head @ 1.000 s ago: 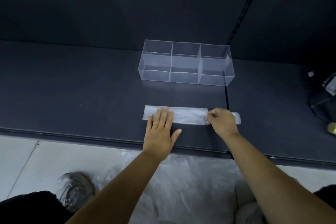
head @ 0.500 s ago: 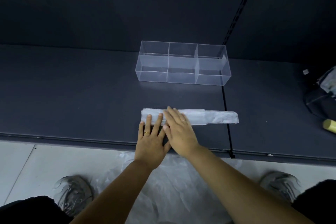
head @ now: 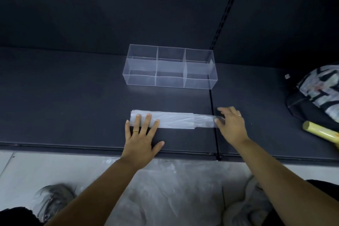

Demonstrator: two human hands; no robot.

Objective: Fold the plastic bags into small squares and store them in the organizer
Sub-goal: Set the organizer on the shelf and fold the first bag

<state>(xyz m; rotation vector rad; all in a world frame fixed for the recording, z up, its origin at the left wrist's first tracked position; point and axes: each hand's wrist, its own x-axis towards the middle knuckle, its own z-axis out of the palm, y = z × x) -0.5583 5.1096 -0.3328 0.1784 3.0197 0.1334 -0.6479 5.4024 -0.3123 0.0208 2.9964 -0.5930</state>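
A clear plastic bag [head: 176, 120], folded into a long narrow strip, lies flat on the dark shelf [head: 64, 106] near its front edge. My left hand [head: 142, 137] presses flat on the strip's left end with fingers spread and straight. My right hand [head: 231, 124] rests on the strip's right end with fingers extended and the thumb on the plastic. Behind the strip stands the clear organizer [head: 141, 80], divided into several compartments; nothing shows inside them.
A patterned backpack [head: 319, 90] and a yellow roll [head: 321, 132] sit at the shelf's right side. A vertical seam [head: 213, 108] splits the shelf. Loose clear plastic [head: 165, 189] lies on the floor between two grey shoes [head: 53, 200].
My right hand slid from beside my left hand along the strip to its right end. My left hand stayed pressing the left end.
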